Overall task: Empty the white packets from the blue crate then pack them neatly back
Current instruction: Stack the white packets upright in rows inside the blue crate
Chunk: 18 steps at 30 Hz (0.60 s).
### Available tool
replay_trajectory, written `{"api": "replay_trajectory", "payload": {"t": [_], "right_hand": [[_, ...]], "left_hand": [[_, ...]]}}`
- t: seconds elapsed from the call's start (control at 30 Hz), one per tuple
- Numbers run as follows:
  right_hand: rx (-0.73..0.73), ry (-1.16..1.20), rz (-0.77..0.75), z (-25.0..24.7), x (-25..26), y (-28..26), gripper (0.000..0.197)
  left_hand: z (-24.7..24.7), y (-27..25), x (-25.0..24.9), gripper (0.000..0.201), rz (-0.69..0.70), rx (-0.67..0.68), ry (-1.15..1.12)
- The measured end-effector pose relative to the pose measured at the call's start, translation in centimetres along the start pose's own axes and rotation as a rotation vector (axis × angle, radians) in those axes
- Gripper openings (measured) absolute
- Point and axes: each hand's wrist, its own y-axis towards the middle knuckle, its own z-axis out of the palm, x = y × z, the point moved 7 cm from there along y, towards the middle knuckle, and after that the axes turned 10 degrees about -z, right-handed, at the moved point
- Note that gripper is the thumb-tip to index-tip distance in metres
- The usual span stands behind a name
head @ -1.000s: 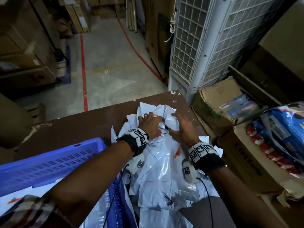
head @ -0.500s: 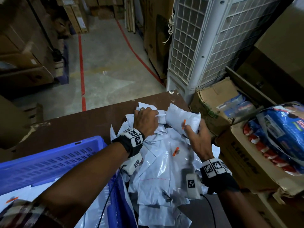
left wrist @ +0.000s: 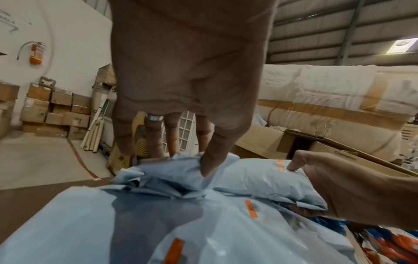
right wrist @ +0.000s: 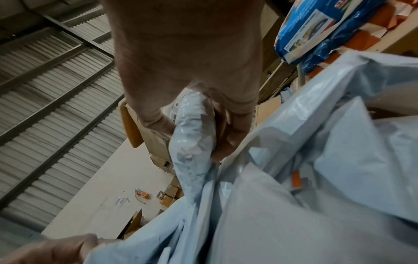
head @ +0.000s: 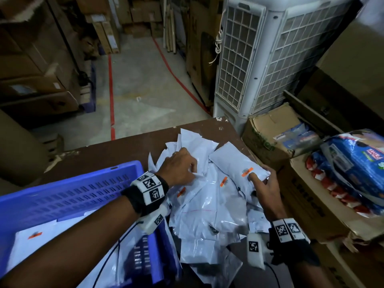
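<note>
Right hand [head: 265, 187] around white packet [head: 236, 163]

Air cooler [head: 268, 59], cardboard boxes [head: 270, 134], fire ext. [left wrist: 36, 53]

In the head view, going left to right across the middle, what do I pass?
blue crate → left hand → packet held by right hand → cardboard box → blue bag
</note>
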Motion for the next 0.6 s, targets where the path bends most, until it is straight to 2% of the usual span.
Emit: {"api": "replay_trajectory", "payload": {"t": [0.17, 0.27, 0.37, 0.5, 0.6], "right_hand": [[0.058, 0.124, 0.122, 0.3, 0.0, -2.9, 0.049], [0.230, 0.149, 0.134, 1.3, 0.6, -5.4, 0.058], [0.365, 0.073, 0.106, 1.8, 0.7, -6.9, 0.052], [0.373, -0.078, -0.011, 0.8, 0.8, -6.9, 0.018], [0.409, -0.283, -0.123, -0.4, 0.6, -6.0, 0.023]], "left_hand": [[3.0, -3.4, 0.7, 0.024, 0.017, 0.159, -0.050], [3.6, -4.0, 0.1, 0.032, 0.030, 0.217, -0.144], [2.9, -3.7, -0.6, 0.043, -0.014, 0.209, -0.185], [2.3, -3.3, -1.0, 0.075, -0.028, 0.243, -0.058], [2.3, -3.3, -1.4, 0.081, 0.059, 0.183, 0.186]]}}
